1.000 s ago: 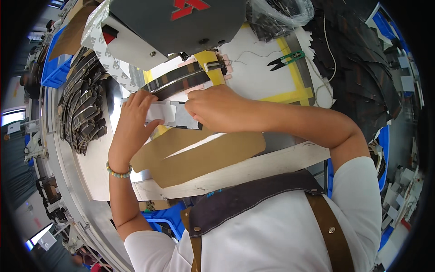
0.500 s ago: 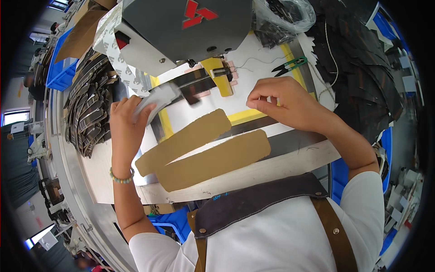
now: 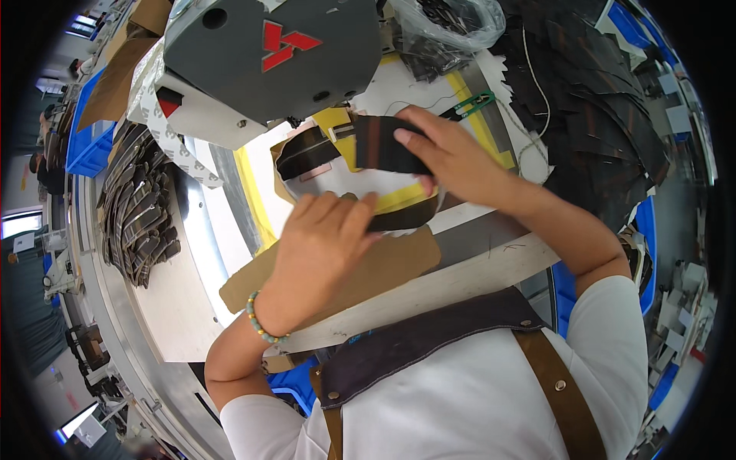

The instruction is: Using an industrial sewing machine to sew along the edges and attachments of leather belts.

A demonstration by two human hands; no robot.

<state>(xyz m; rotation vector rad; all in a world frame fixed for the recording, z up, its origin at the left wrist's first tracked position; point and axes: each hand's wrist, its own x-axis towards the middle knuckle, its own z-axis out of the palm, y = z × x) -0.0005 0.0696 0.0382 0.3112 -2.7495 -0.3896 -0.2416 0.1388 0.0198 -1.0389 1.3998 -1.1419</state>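
My right hand [image 3: 452,157] is closed on a black strip [image 3: 387,144] with reddish-brown stripes, lifted in front of the sewing machine [image 3: 268,65]. Lower down, my left hand [image 3: 316,239] has its fingers bent together at the end of a dark band [image 3: 404,218], which curves up toward my right hand. Whether band and strip are one piece I cannot tell. Left of them, a curled dark piece [image 3: 307,157] with a tan edge stands by the machine's yellow clamp [image 3: 333,121]. A tan strip [image 3: 399,259] lies flat beneath my left hand and wrist.
Green-handled thread snips [image 3: 479,101] lie right of the machine. Stacked dark strips [image 3: 138,215] stand at the left, and a heap of dark panels [image 3: 613,115] covers the right. A clear bag [image 3: 460,31] of dark pieces sits behind; a wooden edge [image 3: 491,257] runs along the front.
My left hand has moved right and nearer, and the white piece it held is out of sight. My right hand now grips a black strip. One of two tan strips no longer lies flat.
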